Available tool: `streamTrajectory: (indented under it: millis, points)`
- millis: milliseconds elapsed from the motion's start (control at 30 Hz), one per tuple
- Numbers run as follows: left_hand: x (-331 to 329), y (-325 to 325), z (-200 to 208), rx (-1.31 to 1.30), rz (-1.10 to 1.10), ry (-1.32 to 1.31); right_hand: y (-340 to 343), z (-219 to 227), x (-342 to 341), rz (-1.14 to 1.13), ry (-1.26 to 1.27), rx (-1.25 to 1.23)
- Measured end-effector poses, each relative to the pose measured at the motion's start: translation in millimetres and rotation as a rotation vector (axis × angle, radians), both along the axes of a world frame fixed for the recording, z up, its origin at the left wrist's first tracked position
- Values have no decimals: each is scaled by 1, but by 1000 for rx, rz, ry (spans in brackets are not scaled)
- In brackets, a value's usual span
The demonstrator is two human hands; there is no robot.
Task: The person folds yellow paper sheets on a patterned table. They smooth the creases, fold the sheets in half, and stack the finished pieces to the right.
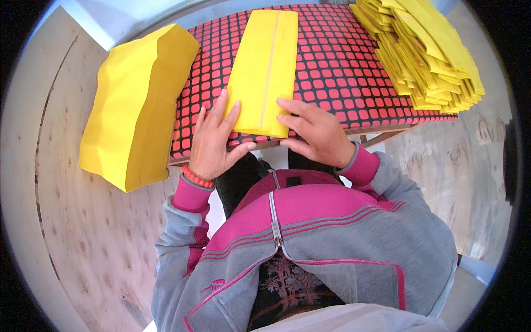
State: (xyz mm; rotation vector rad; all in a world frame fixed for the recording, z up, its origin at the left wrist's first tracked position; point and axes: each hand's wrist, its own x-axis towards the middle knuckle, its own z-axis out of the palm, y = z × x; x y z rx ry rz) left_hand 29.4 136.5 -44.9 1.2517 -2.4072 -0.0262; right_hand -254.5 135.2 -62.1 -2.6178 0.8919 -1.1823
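Observation:
A long folded yellow piece (257,72), perhaps fabric or paper, lies lengthwise in front of me with a pale line down its middle. My left hand (215,135) is open at its near left side, fingers spread and fingertips on its left edge. A red bead bracelet (197,177) circles that wrist. At the near right corner is my right hand (318,130), also open, with its fingers apart. Its index and middle fingertips rest on the right edge, and the thumb sits just below the near end.
The table (343,83) has a red-and-black patterned cover. Folded yellow pieces (426,55) lie stacked at its far right, some past the edge. A larger yellow sheet (138,105) with creases hangs over the left edge. Pale wood-look flooring (94,238) surrounds the table.

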Motion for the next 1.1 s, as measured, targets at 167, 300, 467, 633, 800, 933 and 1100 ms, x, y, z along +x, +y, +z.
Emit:
streamTrajectory:
  millis: [167, 300, 467, 633, 800, 933, 1100]
  points:
    - [0, 3, -5, -8, 3, 3, 3, -4, -5, 16, 63, -59]
    - [-2, 4, -8, -31, -14, 54, 0, -14, -1, 8, 56, -148]
    - [-3, 4, 0, -71, -74, 105, -10, -11, -1, 21, 79, -220]
    - [-4, 18, -5, -98, -20, 283, -8, -3, -4, 10, 105, -209]
    - [-1, 64, -21, 311, -45, 889, 8, -3, -18, 15, -53, -111]
    - [-12, 84, -38, 1383, -36, 1428, 30, -7, -30, 4, -68, -179]
    - [-31, 79, -39, 1441, -68, 1711, 52, -13, -19, 80, 16, -319]
